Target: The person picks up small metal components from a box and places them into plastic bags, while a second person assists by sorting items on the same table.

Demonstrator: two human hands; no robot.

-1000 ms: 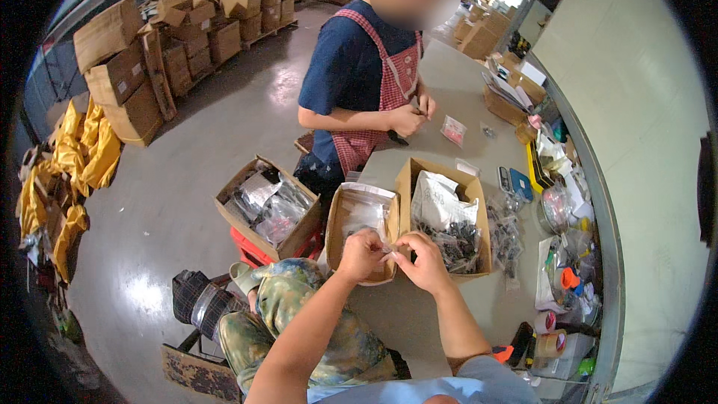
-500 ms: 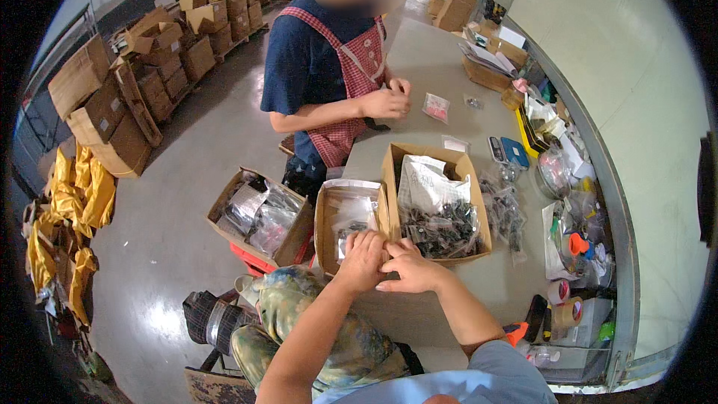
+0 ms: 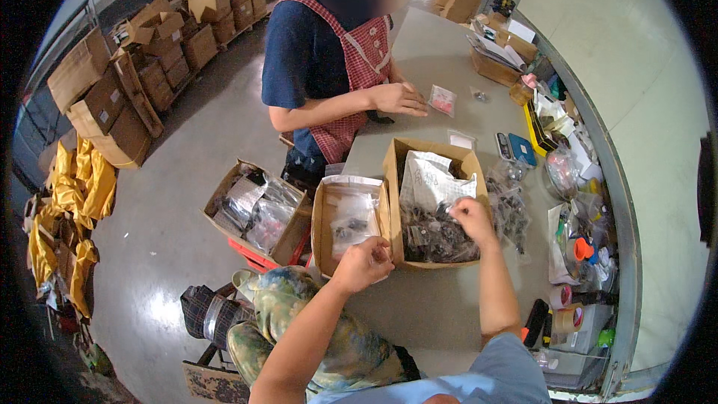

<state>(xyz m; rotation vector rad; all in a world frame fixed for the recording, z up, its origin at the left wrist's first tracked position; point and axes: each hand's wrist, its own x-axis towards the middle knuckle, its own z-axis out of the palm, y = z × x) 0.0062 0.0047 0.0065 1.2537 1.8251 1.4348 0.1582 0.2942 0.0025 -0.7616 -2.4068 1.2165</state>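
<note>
My left hand (image 3: 360, 265) is closed on a small clear plastic bag (image 3: 383, 256), just above the near edge of a narrow cardboard box (image 3: 321, 236). Inside that box lie several clear bags (image 3: 355, 209). Over the larger cardboard box (image 3: 392, 179) on the right, my right hand (image 3: 473, 220) has its fingers pinched together. Something small shows at its fingertips, too small to name. Beneath it the larger box holds many small black parts (image 3: 430, 236), some bagged, and a white plastic sheet with handwriting (image 3: 430, 179).
A third box (image 3: 218, 198) of bagged items stands left on a red crate. Across the table (image 3: 426, 67) a co-worker in a checked apron (image 3: 363, 49) rests a hand near a small bag of pink pieces (image 3: 443, 100). Bagged black parts (image 3: 512, 213), a blue scale (image 3: 521, 150) and tape rolls (image 3: 567, 319) line the right.
My hands have moved apart: the right has gone from beside the left over into the larger box. A clear bag now shows in my left hand. The co-worker's hand has moved toward the pink bag.
</note>
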